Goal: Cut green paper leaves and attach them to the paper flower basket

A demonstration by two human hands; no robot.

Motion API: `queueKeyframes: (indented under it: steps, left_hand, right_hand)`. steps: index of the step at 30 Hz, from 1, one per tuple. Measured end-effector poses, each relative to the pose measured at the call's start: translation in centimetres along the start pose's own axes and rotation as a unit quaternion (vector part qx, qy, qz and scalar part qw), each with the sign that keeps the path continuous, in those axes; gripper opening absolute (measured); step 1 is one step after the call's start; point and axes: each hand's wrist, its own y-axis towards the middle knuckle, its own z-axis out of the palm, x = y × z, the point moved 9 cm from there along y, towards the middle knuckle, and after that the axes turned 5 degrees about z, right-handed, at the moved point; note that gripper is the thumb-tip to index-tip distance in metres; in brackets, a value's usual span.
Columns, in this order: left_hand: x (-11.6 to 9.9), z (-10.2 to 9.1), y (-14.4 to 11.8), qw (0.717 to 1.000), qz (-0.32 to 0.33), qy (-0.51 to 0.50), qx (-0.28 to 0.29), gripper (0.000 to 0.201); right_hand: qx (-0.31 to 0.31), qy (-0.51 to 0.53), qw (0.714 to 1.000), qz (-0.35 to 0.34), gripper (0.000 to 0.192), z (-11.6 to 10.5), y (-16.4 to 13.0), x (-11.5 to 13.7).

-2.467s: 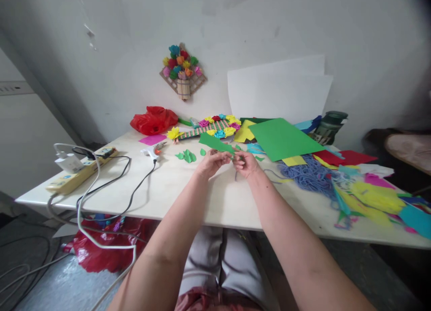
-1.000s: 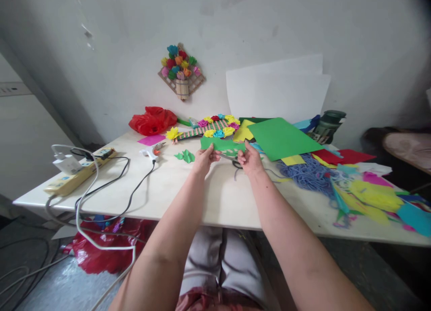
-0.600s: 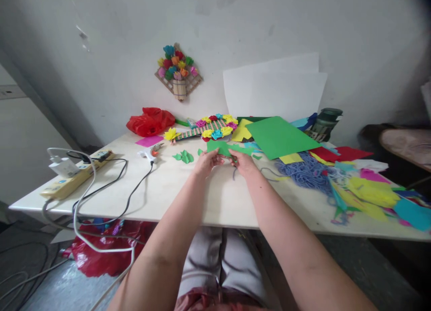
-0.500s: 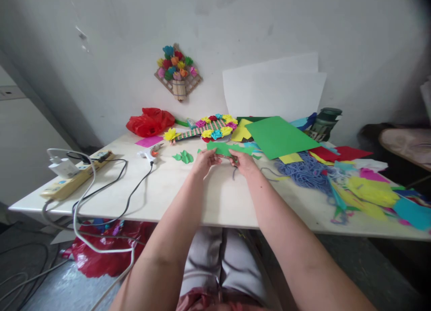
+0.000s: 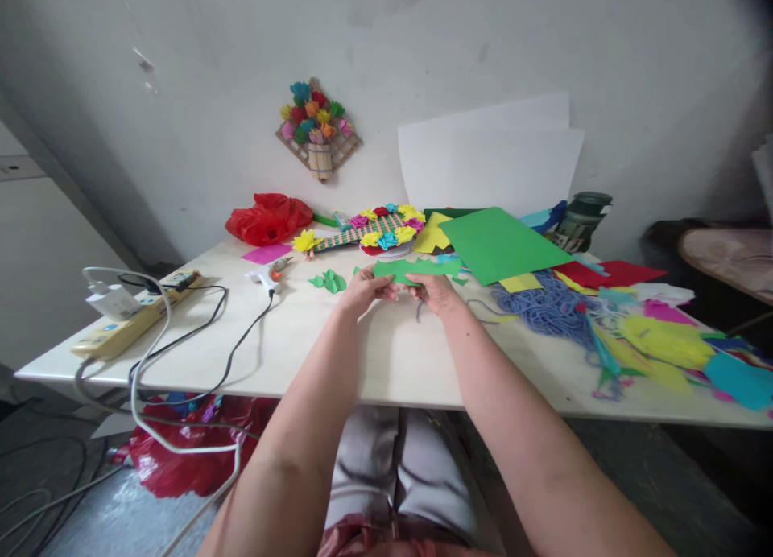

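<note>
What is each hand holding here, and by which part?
The left hand and right hand both hold a green paper strip by its near edge; anything underneath is hidden.

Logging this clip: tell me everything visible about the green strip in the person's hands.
The green strip is plain bright green and looks like paper or thin card. It stretches crosswise over the pale table, gripped along its near side by the left hand and right hand. Its outline looks jagged toward the right; the hands hide part of its near edge. Whether it touches the table is unclear.
</note>
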Motion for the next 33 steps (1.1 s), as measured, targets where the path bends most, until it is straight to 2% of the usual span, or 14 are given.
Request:
queueKeyframes:
  steps: [3,9,13,15,20,25,29,31,33]
  left_hand:
    - [-0.1,0.2,0.0,1.0,0.004,-0.012,0.008,0.03]
    - [0.3,0.0,0.1,0.998,-0.011,-0.06,-0.023,0.018]
    - [0.8,0.0,0.1,0.994,-0.033,-0.097,-0.04,0.008]
    - [1.0,-0.1,0.1,0.99,-0.043,-0.117,-0.058,0.012]
    - [1.3,0.4,-0.1,0.984,-0.076,-0.145,-0.075,0.023]
    - [1.3,1.0,-0.1,0.981,-0.079,-0.163,-0.068,0.022]
    - [0.5,1.7,-0.1,0.987,-0.032,-0.155,-0.012,0.014]
    - [0.2,2.1,-0.1,0.99,-0.013,-0.136,0.017,0.019]
    - [0.1,2.1,0.0,0.993,-0.007,-0.115,0.021,0.023]
  right_hand:
    - [-0.002,0.004,1.0,0.008,0.012,0.0,-0.1,0.0]
    - [0.0,0.035,0.999,0.026,0.013,0.2,-0.1,-0.1]
    - [0.013,0.053,0.998,0.038,0.007,0.4,-0.1,-0.2]
    - [0.03,0.063,0.997,0.04,0.002,0.6,-0.1,-0.2]
    - [0.046,0.095,0.994,0.017,0.015,0.6,0.1,0.1]
    - [0.04,0.121,0.992,0.016,0.013,0.2,0.5,0.0]
    - [0.039,0.127,0.991,0.025,0.005,0.0,0.7,0.0]
    - [0.037,0.125,0.991,0.043,0.012,0.0,0.7,-0.2]
    - [0.035,0.132,0.988,0.072,0.016,0.0,0.5,-0.6]
